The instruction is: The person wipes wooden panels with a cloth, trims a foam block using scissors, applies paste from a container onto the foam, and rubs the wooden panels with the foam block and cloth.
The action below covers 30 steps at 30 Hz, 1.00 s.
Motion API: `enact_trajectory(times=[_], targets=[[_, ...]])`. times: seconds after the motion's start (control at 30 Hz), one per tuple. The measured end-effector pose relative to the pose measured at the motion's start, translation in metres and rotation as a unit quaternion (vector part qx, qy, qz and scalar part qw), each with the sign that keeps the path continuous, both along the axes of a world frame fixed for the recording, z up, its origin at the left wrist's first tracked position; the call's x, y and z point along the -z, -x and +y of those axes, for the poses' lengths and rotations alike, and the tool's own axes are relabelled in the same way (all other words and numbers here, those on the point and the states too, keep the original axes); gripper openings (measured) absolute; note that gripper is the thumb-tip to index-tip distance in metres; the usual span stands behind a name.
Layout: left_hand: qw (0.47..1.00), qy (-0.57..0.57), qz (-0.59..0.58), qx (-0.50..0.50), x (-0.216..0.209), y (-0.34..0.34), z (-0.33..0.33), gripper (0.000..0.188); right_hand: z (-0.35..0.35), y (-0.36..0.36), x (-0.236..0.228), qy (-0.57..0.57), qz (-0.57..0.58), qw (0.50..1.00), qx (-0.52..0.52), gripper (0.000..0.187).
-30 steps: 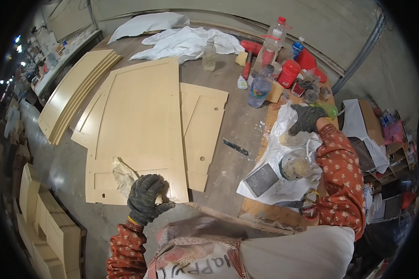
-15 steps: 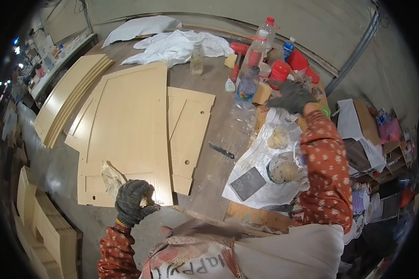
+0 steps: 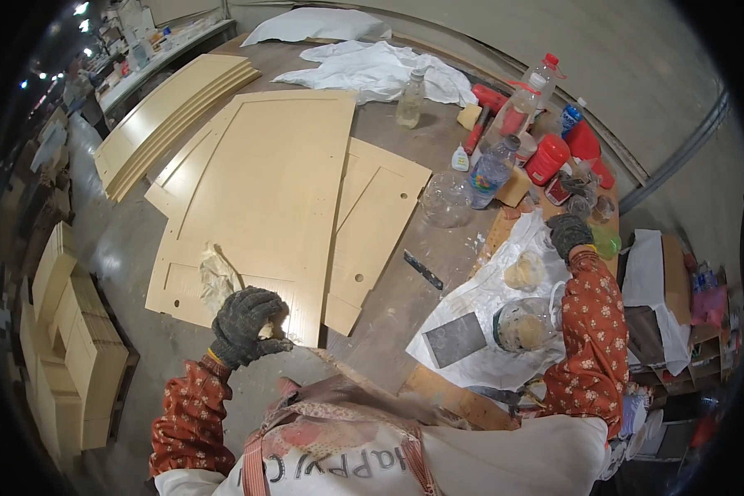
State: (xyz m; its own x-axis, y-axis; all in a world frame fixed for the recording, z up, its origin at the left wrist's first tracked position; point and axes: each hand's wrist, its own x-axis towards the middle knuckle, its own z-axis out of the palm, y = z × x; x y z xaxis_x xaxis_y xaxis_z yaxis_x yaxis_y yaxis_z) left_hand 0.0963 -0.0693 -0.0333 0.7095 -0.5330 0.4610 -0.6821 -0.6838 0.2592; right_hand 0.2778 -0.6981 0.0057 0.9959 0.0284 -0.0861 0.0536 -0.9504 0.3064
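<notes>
In a dark knitted glove, my left hand (image 3: 248, 326) is curled around a crumpled cream cloth or paper (image 3: 220, 277), part of which sticks up beyond the knuckles. It rests over the near edge of a large cream cabinet panel (image 3: 260, 190). My right hand (image 3: 569, 236), gloved alike, is closed at the far right corner of a spread white sheet (image 3: 471, 310); what its fingers hold, if anything, is hidden. On that sheet lie a dark grey sanding sheet (image 3: 455, 340), a tub of pale paste (image 3: 524, 326) and a smaller pale lump (image 3: 524, 270).
Bottles (image 3: 494, 169), a red-lidded jar (image 3: 547, 159) and a sponge block (image 3: 514, 188) crowd the far right. A dark blade (image 3: 422, 269) lies mid-table. Stacked curved panels (image 3: 174, 116) stand far left; more panels (image 3: 91, 380) are beside the table. White cloths (image 3: 380, 70) lie at the back.
My right hand has drawn back from the jars and bottles toward me, to the white sheet's corner. My left hand keeps its hold on the crumpled cloth. The whole view has shifted.
</notes>
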Motion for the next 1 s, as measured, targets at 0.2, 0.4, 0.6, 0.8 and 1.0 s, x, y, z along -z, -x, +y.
enact_trajectory(times=[0.2,0.4,0.6,0.8,1.0], targets=[[1.0,0.001,-0.004,-0.005,-0.001,0.006,-0.002,0.061,0.01,0.012,-0.041,0.02,-0.076,0.997,-0.01,0.031],[0.995,-0.015,0.098,0.026,-0.009,-0.008,0.004,0.049,0.02,0.063,-0.1,-0.135,-0.244,0.96,-0.01,0.024],[0.991,0.081,0.048,-0.095,-0.032,-0.062,0.028,0.022,0.039,0.133,-0.124,-0.528,-0.211,0.822,0.001,0.026],[0.991,0.073,-0.004,-0.115,-0.055,-0.072,0.01,0.017,0.079,0.202,-0.092,-0.573,-0.252,0.779,-0.029,0.026],[0.995,-0.017,-0.024,-0.093,-0.07,-0.093,0.017,0.07,0.154,0.237,-0.046,-0.437,-0.275,0.834,-0.192,0.029]])
